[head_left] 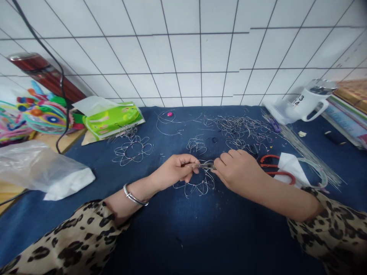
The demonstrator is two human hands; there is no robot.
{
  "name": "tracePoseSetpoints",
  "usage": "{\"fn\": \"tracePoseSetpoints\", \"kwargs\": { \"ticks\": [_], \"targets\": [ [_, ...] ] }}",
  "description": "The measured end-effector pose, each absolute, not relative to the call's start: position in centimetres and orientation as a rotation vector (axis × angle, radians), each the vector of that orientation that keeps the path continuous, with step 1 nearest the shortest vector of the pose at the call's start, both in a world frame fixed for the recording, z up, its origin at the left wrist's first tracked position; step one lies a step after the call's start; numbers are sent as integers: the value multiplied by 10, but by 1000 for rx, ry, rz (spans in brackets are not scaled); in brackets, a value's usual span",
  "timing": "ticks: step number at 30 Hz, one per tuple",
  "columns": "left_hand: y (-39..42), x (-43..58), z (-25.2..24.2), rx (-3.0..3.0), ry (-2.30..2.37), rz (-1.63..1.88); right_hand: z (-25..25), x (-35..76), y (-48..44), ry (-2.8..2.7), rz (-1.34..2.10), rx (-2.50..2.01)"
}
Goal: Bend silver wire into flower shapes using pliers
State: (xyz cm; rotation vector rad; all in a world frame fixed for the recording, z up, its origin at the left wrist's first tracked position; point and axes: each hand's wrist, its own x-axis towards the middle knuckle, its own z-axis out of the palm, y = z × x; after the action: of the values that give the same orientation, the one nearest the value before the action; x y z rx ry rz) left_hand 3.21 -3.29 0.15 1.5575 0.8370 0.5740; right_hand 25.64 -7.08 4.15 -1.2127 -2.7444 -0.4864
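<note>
Between my hands is a flower-shaped wire frame [196,189] with looped petals round a ring. My left hand [180,168] pinches its upper edge between thumb and fingers. Closed round a pair of pliers [211,166], my right hand [237,166] comes in from the right. The jaws of the pliers point left and meet the wire by my left fingertips; whether they grip it I cannot tell. Just behind lies a smaller bundle of wire loops [197,145]. A second wire flower [133,151] rests to the left on the blue cloth [172,225].
Tangled wire scraps [243,128] lie at the back right, near straight wires [312,149] and red-handled scissors [278,168]. A white mug [311,101] stands by the wall. On the left are a green tissue pack [114,118], a plastic bag [43,168] and a hanging black cable [62,76].
</note>
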Motion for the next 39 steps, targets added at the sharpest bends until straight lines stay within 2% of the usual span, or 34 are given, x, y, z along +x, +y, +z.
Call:
{"fn": "tracePoseSetpoints", "kwargs": {
  "ticks": [39],
  "targets": [
    [-35, 38, 6, 1625, 1022, 507, 40, 255, -73, -2767, -398, -1266]
  ]
}}
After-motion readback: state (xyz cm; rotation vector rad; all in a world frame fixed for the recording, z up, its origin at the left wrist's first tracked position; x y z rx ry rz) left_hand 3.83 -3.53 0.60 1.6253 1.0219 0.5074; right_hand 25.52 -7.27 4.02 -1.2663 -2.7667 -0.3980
